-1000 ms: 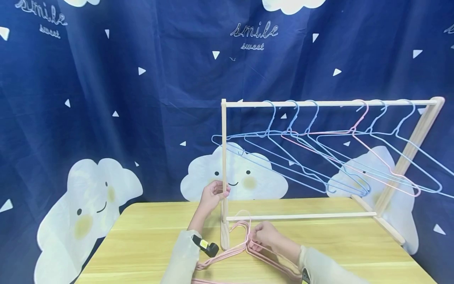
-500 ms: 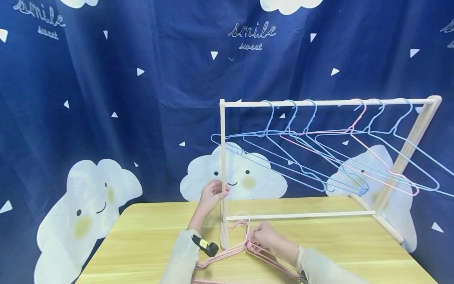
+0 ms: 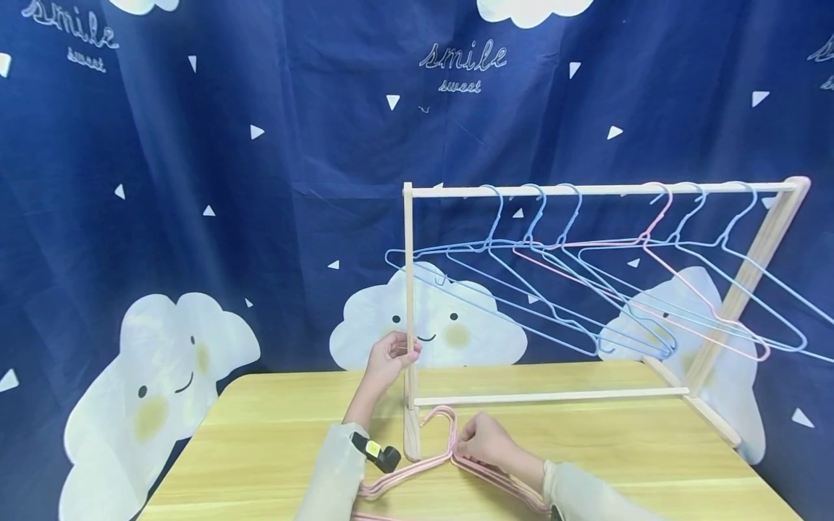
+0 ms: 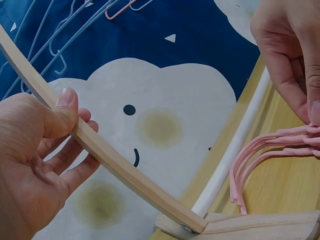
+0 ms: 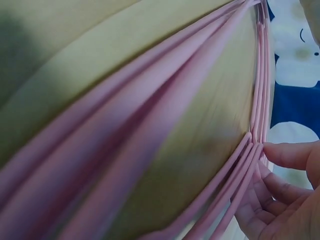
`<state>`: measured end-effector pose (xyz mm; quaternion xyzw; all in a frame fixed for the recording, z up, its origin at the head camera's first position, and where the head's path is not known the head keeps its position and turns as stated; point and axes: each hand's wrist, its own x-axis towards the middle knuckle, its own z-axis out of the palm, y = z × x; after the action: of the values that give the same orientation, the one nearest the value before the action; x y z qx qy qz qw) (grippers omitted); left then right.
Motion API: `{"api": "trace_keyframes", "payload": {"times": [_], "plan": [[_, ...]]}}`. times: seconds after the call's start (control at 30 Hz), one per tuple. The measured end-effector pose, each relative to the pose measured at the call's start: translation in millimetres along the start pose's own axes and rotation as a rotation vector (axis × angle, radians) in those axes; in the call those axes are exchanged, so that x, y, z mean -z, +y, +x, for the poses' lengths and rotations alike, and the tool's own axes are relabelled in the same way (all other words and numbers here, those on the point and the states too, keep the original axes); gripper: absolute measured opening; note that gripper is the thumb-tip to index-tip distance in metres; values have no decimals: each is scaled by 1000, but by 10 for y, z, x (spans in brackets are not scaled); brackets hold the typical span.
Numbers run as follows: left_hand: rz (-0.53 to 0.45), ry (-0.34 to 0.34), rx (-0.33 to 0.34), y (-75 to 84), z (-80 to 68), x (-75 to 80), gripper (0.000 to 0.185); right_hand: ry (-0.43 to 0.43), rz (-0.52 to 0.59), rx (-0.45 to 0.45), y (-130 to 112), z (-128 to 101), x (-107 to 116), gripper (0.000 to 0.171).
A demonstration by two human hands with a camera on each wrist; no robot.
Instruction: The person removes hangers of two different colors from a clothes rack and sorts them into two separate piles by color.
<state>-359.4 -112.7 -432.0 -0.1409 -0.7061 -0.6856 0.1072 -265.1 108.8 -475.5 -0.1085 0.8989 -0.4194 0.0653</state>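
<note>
My left hand (image 3: 391,358) holds the left wooden upright (image 3: 409,289) of a small clothes rack. In the left wrist view the thumb lies on the near face of that upright (image 4: 135,180), and the fingers curl behind it. My right hand (image 3: 485,438) pinches a bundle of pink hangers (image 3: 407,472) at the neck, just right of their hooks. Up close in the right wrist view, the thumb and fingers of the right hand (image 5: 285,195) meet at the pink hangers (image 5: 110,125), whose bars lie side by side. Their hooks bunch together beside the rack's left foot (image 3: 413,434).
Several blue hangers (image 3: 500,206) and one pink hanger (image 3: 667,210) hang from the rack's top rail (image 3: 606,191). A lower rod (image 3: 554,397) joins the two feet. More pink hanger wire (image 3: 371,517) shows at the bottom edge, on the wooden table (image 3: 280,434).
A pink hook that stood up apart from the others now lies level with the bunch. My right hand shifts very slightly; the left keeps its hold on the upright.
</note>
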Motion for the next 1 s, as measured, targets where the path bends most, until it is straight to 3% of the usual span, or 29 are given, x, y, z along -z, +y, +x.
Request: {"api": "trace_keyframes", "payload": {"times": [0.13, 0.27, 0.4, 0.5, 0.63, 0.73, 0.87, 1.0], "plan": [[7, -10, -5, -22, -8, 2, 28, -26, 37, 3, -12, -18, 32, 6], [20, -23, -9, -36, -14, 5, 29, -77, 79, 47, -141, -57, 201, 5], [27, -12, -12, -28, -13, 17, 27, -136, 108, 174, -436, -120, 583, 10], [28, -9, -9, -13, -12, 27, 26, -128, 88, 291, -713, -203, 992, 16], [34, -5, 7, -15, -9, 40, 28, 15, 28, 396, -1033, -328, 1610, 19], [33, -3, 11, -19, -7, 39, 29, 183, 3, 400, -1199, -434, 2087, 23], [27, -8, 6, -10, 2, 20, 27, 425, 55, 357, -1264, -533, 2668, 19], [26, -1, 8, -11, -1, 2, 27, 590, 183, 315, -1184, -514, 3128, 8]]}}
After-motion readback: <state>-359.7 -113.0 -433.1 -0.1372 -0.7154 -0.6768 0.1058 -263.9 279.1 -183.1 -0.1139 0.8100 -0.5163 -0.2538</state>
